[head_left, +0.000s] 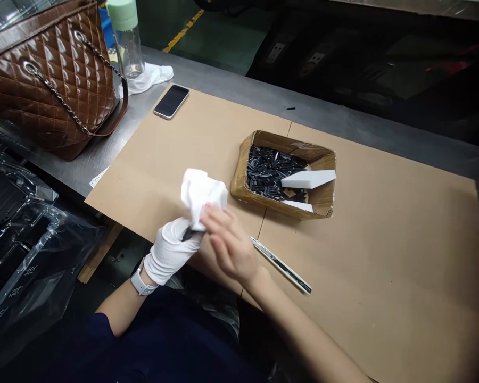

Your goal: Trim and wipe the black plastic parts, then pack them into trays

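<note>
A small black part (189,233) sits in the person's gloved left hand (171,251), low and left of the frame's centre. Only its dark end shows, poking out from a crumpled white cloth (204,193); its long axis runs diagonally, from lower left to upper right. The curled, white-gloved left fingers (175,234) pinch the part through the cloth. The bare right hand (229,246) is just beside it, its slightly spread fingers (215,226) resting against the cloth and the part.

Just right of the cloth, a low cardboard box (239,183) holds a heap of small black parts (269,173) and two white foam wedges (308,179). Below the box, a slim utility knife (281,265) lies diagonally on a brown cardboard sheet (151,175) that covers the metal counter (211,91). Toward the top, a black phone (171,101) lies face up. At the upper left are a quilted brown handbag (50,80) with a chain strap and a clear bottle (125,37) with a green cap. A white-strapped watch (142,282) circles the left wrist. At the lower left, marks on a clear plastic bag (30,270) are too blurred to read.
</note>
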Tool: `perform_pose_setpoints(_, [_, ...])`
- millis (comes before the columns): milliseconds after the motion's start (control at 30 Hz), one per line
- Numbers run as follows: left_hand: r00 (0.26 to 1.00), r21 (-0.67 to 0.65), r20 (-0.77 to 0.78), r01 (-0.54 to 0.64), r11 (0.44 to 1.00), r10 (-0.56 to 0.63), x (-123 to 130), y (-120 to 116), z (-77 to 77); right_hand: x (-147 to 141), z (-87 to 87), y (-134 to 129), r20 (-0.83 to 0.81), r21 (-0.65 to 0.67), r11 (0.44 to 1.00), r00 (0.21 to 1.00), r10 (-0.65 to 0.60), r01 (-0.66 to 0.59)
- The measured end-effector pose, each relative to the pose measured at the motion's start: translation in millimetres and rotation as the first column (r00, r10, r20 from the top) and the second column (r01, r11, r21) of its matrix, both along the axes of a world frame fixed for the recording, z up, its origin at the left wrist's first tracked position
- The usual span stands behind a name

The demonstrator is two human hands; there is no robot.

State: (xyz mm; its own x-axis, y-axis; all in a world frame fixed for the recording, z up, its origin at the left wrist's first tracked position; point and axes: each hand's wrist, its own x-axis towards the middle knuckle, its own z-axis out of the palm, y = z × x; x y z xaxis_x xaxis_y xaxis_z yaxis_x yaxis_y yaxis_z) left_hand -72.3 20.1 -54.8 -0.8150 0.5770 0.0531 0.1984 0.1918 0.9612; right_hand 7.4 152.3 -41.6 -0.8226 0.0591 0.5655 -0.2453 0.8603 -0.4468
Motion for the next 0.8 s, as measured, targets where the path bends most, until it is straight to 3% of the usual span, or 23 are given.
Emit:
perform_pose_setpoints(67, [0.989, -0.063, -0.148, 0.012, 0.998, -0.021, 0, -1, 1.7, 0, -2.4, 1, 0.004, -0.061, 0.995, 0.997, -0.073, 0.073])
perform_pose_setpoints(133, [0.969, -0.076, -0.241, 0.044, 0.996, -0.061, 0, -2, 2.3, -2, -4.0, -2, 0.001, -0.095, 0.995, 1.000, -0.026, 0.026])
perform_pose_setpoints(233, [0.970, -0.067, -0.240, 0.030, 0.997, -0.045, -2, -7, -0.2, -7, -9.8, -13, 0.044, -0.216, 0.976, 0.999, 0.018, -0.008])
perform_pose_setpoints(333, [0.978, -0.070, -0.160, -0.145, 0.987, 0.132, -5, -14, -6.8, -15, -22.4, -25, 0.127, -0.479, 0.870, 0.990, -0.060, 0.114])
perform_pose_setpoints(400, [0.974, -0.016, -0.068, -0.219, 0.976, 0.217, -8, -18, -12.4, -22, -31.4, -28, 0.174, -0.624, 0.772, 0.985, -0.018, 0.124])
perform_pose_setpoints(500, [0.972, 0.076, 0.028, -0.235, 0.969, 0.233, -12, -24, -18.8, -37, -36.1, -16, 0.209, -0.702, 0.697, 0.978, 0.002, 0.148])
perform_pose_setpoints(633, [0.983, 0.188, 0.024, -0.186, 0.964, 0.184, -12, -27, -17.8, -73, -14.7, 32, 0.159, -0.544, 0.732, 0.907, -0.389, 0.409])
perform_pose_setpoints(667, [0.985, 0.207, 0.011, -0.172, 0.963, 0.173, -11, -28, -16.3, -82, -5.5, 47, 0.196, -0.449, 0.772, 0.892, -0.407, 0.451])
perform_pose_setpoints(733, [0.987, 0.214, -0.025, -0.150, 0.965, 0.159, -11, -29, -13.3, -89, 13.0, 76, 0.393, -0.228, 0.872, 0.860, -0.324, 0.433])
perform_pose_setpoints(800, [0.987, 0.196, -0.075, -0.122, 0.973, 0.139, -12, -31, -11.1, -81, 26.3, 103, 0.533, -0.079, 0.909, 0.788, -0.308, 0.409])
